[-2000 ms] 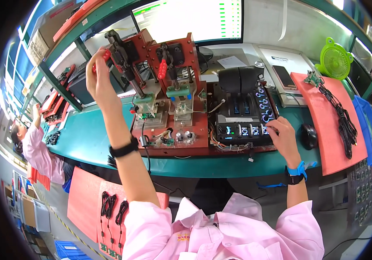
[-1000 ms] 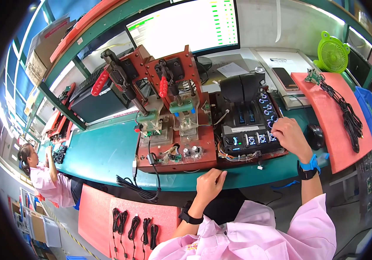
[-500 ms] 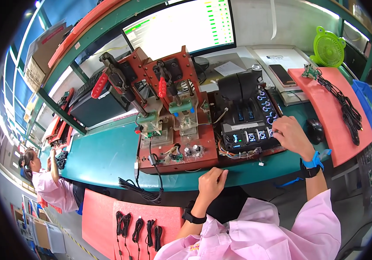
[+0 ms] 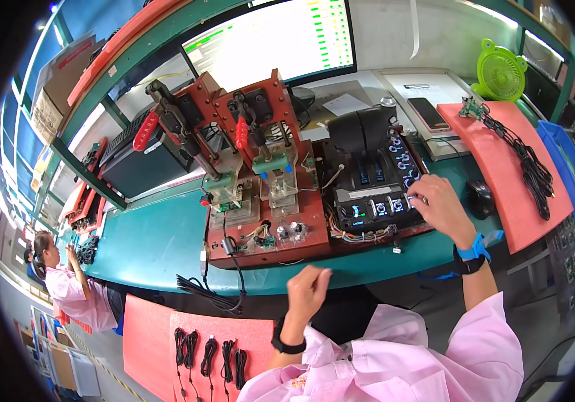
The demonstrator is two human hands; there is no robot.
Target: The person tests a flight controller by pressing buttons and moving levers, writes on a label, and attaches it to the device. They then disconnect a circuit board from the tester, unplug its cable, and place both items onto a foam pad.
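Black throttle unit [image 4: 368, 175] sits right of centre frame. Right hand [image 4: 440, 209] bent over its lower-right corner; can't tell if gripping. Left hand [image 4: 305, 293], lower centre, curled closed below red test fixture [image 4: 306, 224].

Right hand [image 4: 440, 206] covers part of throttle panel's [image 4: 370, 195] right side; contact unclear. Monitor [image 4: 271, 43] top cut off, text too small to read. Some black cables [image 4: 208, 358] run out of view below.
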